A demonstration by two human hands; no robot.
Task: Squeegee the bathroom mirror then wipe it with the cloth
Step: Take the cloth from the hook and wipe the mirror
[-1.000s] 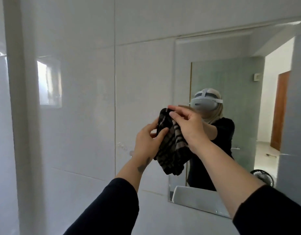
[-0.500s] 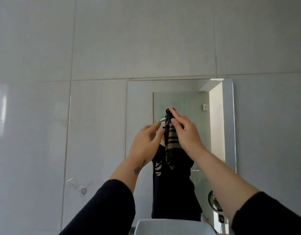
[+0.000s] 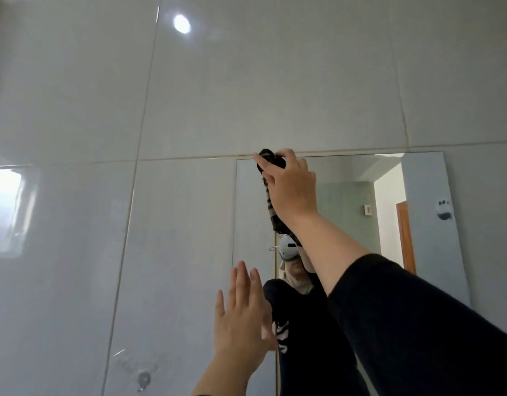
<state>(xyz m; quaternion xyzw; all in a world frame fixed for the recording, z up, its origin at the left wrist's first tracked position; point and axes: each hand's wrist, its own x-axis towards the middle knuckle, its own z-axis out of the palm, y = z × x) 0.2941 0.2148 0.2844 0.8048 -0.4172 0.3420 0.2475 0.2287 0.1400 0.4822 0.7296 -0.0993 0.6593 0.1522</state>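
Note:
The bathroom mirror (image 3: 344, 172) hangs on the tiled wall at right of centre. My right hand (image 3: 289, 187) is raised to the mirror's top left corner and grips a dark striped cloth (image 3: 271, 207), pressing its bunched end against the glass at the top edge; the rest of the cloth hangs down under my palm. My left hand (image 3: 241, 318) is lower, fingers spread and empty, held flat by the mirror's lower left edge. No squeegee is in sight.
Glossy pale wall tiles (image 3: 189, 95) surround the mirror. A small suction hook (image 3: 143, 378) sticks to the tile at lower left. A round fitting (image 3: 444, 208) sits on the wall right of the mirror. The glass reflects a person and a doorway.
My right hand has lifted the cloth from in front of me up to the mirror's top left corner. My left hand has let go of the cloth and dropped lower, open. The view tilted up.

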